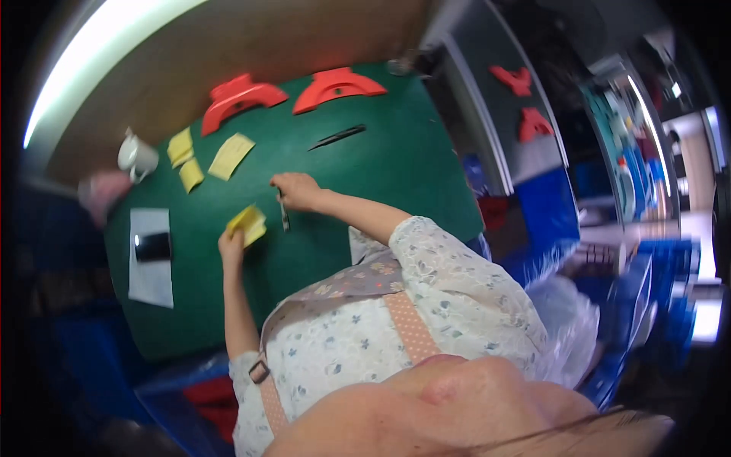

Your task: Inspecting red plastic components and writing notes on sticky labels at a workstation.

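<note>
A white handled mug (137,155) is standing at the left edge of a dark green table (396,171); contents not discernible. Yellow paper slips (231,157) are lying nearby. Left hand (231,242) is pinching yellow folded paper (253,228) above the table. Right hand (299,192), fingers curled, is gripping a slim grey tool (285,218). Far right, a clear plastic bag (562,324) is sagging, contents unclear.

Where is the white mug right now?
In the head view, the white mug is at the far left corner of the green table, just left of the small yellow papers and beyond the left hand.
</note>
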A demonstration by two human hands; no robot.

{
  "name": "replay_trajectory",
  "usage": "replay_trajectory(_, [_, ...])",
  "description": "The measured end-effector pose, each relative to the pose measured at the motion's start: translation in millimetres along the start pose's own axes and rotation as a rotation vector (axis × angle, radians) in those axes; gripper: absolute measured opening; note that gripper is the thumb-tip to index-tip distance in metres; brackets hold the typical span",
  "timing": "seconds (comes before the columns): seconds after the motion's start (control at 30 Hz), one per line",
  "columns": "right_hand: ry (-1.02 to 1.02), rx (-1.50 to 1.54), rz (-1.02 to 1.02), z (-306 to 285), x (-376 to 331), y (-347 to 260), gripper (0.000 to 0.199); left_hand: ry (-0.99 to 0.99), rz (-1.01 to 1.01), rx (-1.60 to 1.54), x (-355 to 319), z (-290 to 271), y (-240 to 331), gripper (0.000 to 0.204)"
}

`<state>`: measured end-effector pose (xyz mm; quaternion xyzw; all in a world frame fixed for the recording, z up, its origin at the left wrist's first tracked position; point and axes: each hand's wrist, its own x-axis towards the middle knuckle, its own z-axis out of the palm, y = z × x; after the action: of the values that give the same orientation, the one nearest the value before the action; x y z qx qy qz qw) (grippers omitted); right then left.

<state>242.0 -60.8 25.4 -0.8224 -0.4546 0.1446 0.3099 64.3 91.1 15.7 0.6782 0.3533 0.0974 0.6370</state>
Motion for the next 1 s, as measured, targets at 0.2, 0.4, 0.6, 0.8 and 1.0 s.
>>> replay_trajectory(0.2, [0.009, -0.457, 0.138, -15.1, -53.5, 24.3, 0.035, 0.210, 0.246, 0.561, 31.1, -29.0, -38.6, 0.043])
replay_trajectory(0.4, [0.209, -0.118, 0.300, -107.1, -128.0, 63.4, 0.039, 0.273, 0.581, 0.670, -2.3, 43.2, 36.1, 0.051])
replay_trajectory(0.6, [0.710, -0.231, 0.643, -253.8, -259.9, 232.0, 0.047, -0.024, 0.749, 0.590, -15.0, 170.7, 83.9, 0.042])
replay_trajectory(0.8, [0.926, -0.352, 1.157, -354.2, -327.7, 356.7, 0.065, -0.375, 0.813, 0.712, 2.4, 339.8, 148.4, 0.040])
replay_trajectory(1.0, [1.133, -0.567, 0.899, -328.9, -357.3, 423.1, 0.057, -0.571, 1.198, 0.869, 49.8, 551.0, 201.0, 0.051])
